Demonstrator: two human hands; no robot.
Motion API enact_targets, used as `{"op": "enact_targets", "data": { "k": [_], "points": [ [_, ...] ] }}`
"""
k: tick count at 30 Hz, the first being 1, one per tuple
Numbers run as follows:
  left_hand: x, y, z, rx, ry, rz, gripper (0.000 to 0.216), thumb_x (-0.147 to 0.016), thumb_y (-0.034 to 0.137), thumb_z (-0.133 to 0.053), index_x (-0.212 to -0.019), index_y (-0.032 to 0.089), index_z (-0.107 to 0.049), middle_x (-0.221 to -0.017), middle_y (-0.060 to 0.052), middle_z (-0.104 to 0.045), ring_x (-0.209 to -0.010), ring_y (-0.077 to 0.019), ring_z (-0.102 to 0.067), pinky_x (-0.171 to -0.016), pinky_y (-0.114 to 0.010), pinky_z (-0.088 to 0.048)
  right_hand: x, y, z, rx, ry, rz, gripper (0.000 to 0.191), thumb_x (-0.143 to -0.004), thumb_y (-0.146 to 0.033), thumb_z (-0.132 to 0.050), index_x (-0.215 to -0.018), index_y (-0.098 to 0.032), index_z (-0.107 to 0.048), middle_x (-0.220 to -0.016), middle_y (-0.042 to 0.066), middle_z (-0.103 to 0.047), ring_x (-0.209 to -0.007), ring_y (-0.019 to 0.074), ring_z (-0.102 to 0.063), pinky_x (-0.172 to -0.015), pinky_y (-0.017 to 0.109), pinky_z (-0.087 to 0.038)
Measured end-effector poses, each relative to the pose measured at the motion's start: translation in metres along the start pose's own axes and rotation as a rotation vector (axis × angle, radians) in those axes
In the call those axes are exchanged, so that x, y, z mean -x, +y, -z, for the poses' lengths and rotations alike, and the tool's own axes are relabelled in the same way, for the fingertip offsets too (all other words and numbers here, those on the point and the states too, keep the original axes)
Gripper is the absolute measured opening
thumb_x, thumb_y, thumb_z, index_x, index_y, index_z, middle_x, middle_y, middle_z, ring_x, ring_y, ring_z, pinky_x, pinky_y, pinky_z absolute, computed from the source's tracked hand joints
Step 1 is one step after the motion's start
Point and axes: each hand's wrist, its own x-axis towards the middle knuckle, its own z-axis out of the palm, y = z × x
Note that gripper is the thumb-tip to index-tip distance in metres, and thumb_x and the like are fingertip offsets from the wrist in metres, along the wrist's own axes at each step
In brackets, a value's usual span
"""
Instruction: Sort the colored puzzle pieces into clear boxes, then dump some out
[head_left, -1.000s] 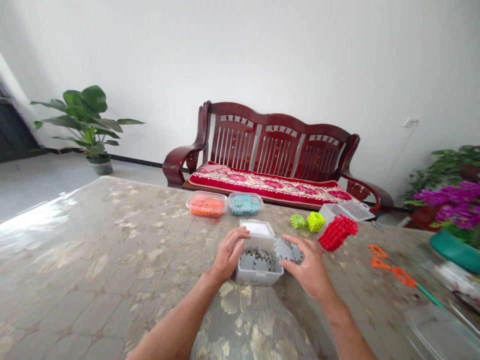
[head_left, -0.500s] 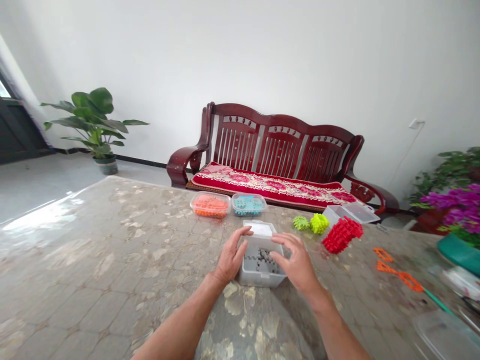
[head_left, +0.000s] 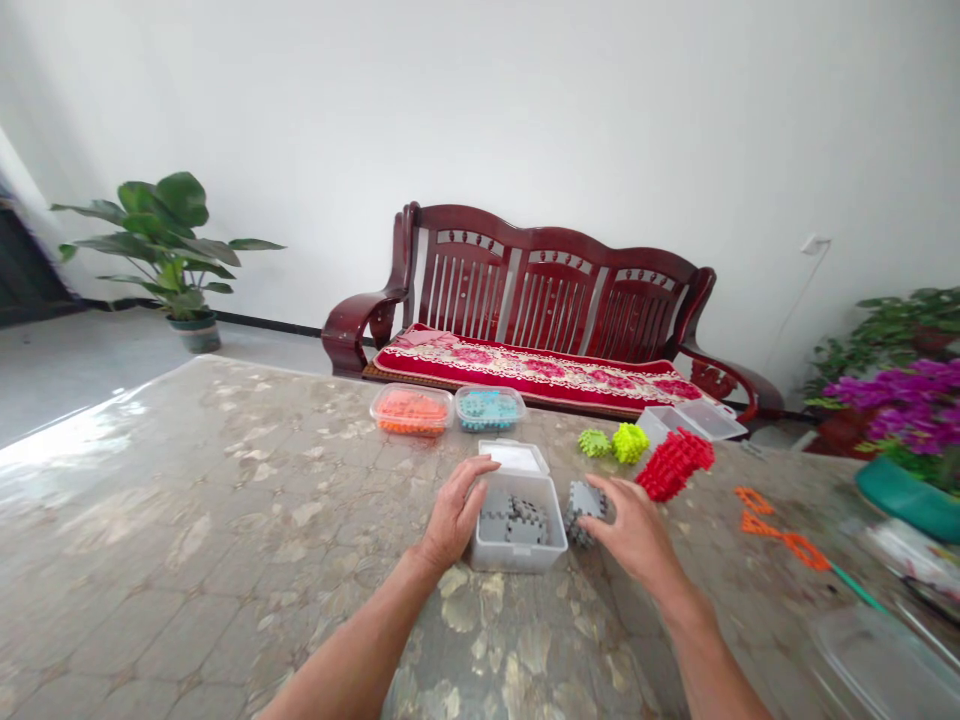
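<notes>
A clear plastic box (head_left: 517, 558) with a raised lid stands before me, with several flat grey interlocking pieces (head_left: 525, 525) lying inside. My left hand (head_left: 452, 510) curves around the box's left side and rim, thumb and fingers slightly apart. Just to the right of the box, my right hand (head_left: 630, 520) grips a grey block of notched interlocking pieces (head_left: 586, 500) between thumb and fingers. The block is low, close to the tabletop; whether it touches the table I cannot tell.
Behind the box stand tubs of orange pieces (head_left: 412, 412) and blue pieces (head_left: 490, 408). To the right are yellow-green balls (head_left: 630, 442), a red assembled piece (head_left: 675, 464), orange linked pieces (head_left: 804, 550), a clear lid (head_left: 885, 650) and a flower pot (head_left: 907, 500).
My right hand has moved from over the box to its right side, and a grey block is now in its fingers. My left hand stays by the box. The view has shifted slightly.
</notes>
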Motion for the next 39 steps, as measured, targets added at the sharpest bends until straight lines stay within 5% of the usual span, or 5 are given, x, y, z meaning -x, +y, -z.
{"op": "enact_targets", "data": {
  "k": [9,20,29,33,39],
  "points": [
    [-0.001,0.003,0.001,-0.004,0.003,-0.01,0.03,-0.096,0.025,-0.041,-0.117,0.021,-0.063,-0.124,-0.009,-0.062,-0.121,-0.023,-0.054,-0.107,-0.04,-0.039,0.001,-0.006,0.003,-0.143,0.081,-0.018,0.049,-0.07,-0.031,-0.067,-0.119,-0.023,-0.065,-0.117,0.007,-0.067,-0.11,0.0262,-0.057,-0.1,0.042,-0.042],
    [-0.002,0.003,0.001,-0.01,0.0,-0.015,0.029,-0.096,0.025,-0.041,-0.116,0.022,-0.063,-0.123,-0.009,-0.063,-0.121,-0.0227,-0.055,-0.106,-0.039,-0.04,-0.006,-0.07,0.002,-0.291,-0.064,0.215,0.056,-0.064,-0.02,-0.073,-0.119,-0.027,-0.066,-0.121,0.006,-0.065,-0.12,0.027,-0.05,-0.105,0.044,-0.039],
    [-0.001,0.004,0.001,0.007,-0.002,-0.008,0.03,-0.096,0.023,-0.041,-0.116,0.022,-0.063,-0.124,-0.009,-0.062,-0.122,-0.023,-0.054,-0.107,-0.041,-0.038,-0.008,-0.018,0.001,-0.186,0.105,0.102,0.037,-0.076,-0.028,-0.062,-0.112,-0.024,-0.068,-0.118,0.006,-0.068,-0.115,0.0256,-0.055,-0.105,0.045,-0.038],
    [-0.001,0.003,0.0,0.009,-0.005,-0.016,0.03,-0.096,0.022,-0.04,-0.116,0.022,-0.062,-0.123,-0.009,-0.062,-0.123,-0.0223,-0.053,-0.108,-0.04,-0.038,-0.003,0.005,-0.001,-0.076,0.04,-0.007,0.048,-0.071,-0.032,-0.065,-0.117,-0.022,-0.066,-0.12,0.008,-0.067,-0.114,0.0272,-0.056,-0.103,0.044,-0.039],
    [-0.002,0.003,0.001,-0.002,-0.007,-0.019,0.03,-0.097,0.024,-0.039,-0.115,0.021,-0.063,-0.122,-0.009,-0.063,-0.123,-0.0228,-0.053,-0.108,-0.041,-0.038,0.003,0.003,-0.004,-0.013,-0.013,-0.077,0.049,-0.07,-0.032,-0.066,-0.119,-0.023,-0.067,-0.114,0.008,-0.068,-0.114,0.0277,-0.055,-0.102,0.042,-0.04]
  ]
}}
